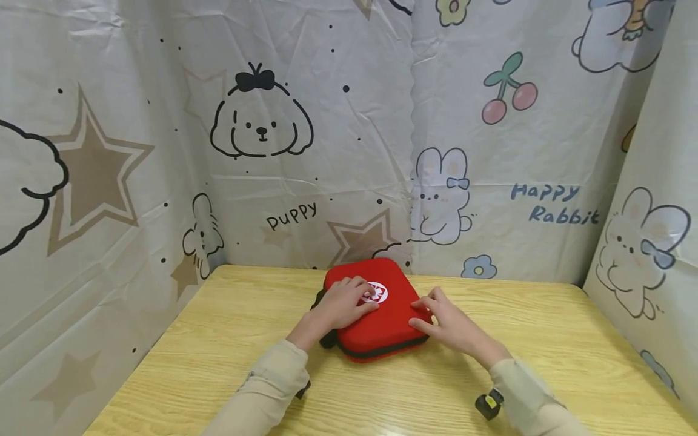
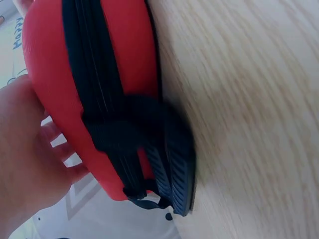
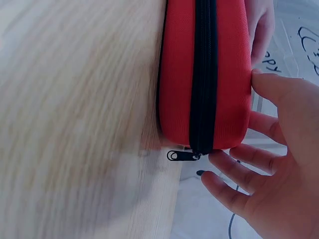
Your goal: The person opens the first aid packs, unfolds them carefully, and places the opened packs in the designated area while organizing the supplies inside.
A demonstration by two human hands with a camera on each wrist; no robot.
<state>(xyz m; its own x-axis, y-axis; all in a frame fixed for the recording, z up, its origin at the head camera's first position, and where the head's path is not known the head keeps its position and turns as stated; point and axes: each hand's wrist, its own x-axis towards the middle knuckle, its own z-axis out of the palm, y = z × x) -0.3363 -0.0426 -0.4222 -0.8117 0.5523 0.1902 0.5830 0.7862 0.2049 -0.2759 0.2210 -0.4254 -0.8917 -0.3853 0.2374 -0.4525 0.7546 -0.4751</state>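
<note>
A red zippered case (image 1: 389, 330) with a round white emblem (image 1: 376, 292) lies closed on the table, slightly turned. My left hand (image 1: 343, 303) rests on its top, fingers spread over the emblem. The left wrist view shows a black carry handle (image 2: 180, 157) on the case's left side, below that hand. At the opposite side is my right hand (image 1: 448, 321), thumb and fingertips touching the upper edge and corner. In the right wrist view a black zipper pull (image 3: 182, 156) hangs at the end of the black zipper (image 3: 203, 74), close by those fingertips and not pinched.
The light wood table (image 1: 234, 339) extends around the case. Behind it and at both sides hangs a pale curtain (image 1: 338, 157) printed with puppies, rabbits and stars. Black wrist devices (image 1: 489, 404) are strapped under the sleeves.
</note>
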